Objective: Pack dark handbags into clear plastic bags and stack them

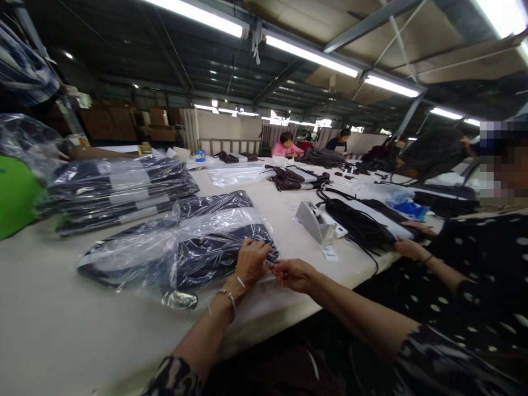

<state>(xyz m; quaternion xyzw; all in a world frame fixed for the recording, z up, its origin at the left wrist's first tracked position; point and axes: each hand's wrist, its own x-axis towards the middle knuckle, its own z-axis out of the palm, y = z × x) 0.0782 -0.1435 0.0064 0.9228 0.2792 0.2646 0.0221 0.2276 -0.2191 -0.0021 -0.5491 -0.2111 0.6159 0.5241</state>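
**Patterned sleeves [449, 360] nearest, both hands at one corner of a clear bag [223, 223]**

Cut off below at the frame's edge, blotched dark and pale. Grasping the bag's right corner with the left hand [252, 258], bracelet [229, 303] at the wrist; pinching at the same corner with the right hand [293, 275], fingertips partly hidden. Sealed from clear sight by glossy, crinkled plastic: a dark, flat, folded item [206, 256], lying on the smooth pale table [53, 308]. To the right, cropped, a co-worker [457, 264] in dotted cloth. Beyond, a grey, wedge-shaped tape dispenser [315, 223]; leftward, a bagged stack [124, 187]. Far off, dim cardboard boxes [107, 124] beneath strip lights [313, 55].
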